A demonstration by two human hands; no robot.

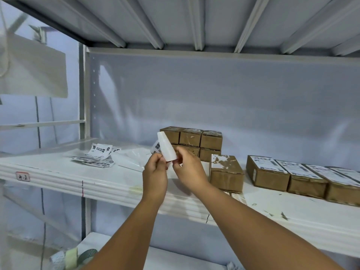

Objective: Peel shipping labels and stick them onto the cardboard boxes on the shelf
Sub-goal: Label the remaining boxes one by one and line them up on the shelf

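I am holding a shipping label (157, 148) and its blank white backing strip (166, 149) up in front of me, just above the white shelf (97, 184). My left hand (154, 173) is pinching the lower end from the left with its fingers curled. My right hand (188, 170) is pinching it from the right, thumb and forefinger pressed together on the paper. The backing strip is standing up and tilting left, and the printed label is curling out behind it. Behind my hands a stack of plain cardboard boxes (191, 141) is sitting near the back wall. A single box (226, 174) with torn paper scraps on top is standing just right of my right hand. Further right a row of labelled boxes (303, 179) is lying side by side. A heap of loose labels (99, 157) is lying on the shelf to the left, well apart from my hands. Rolls of tape (81, 256) are showing on the level below.
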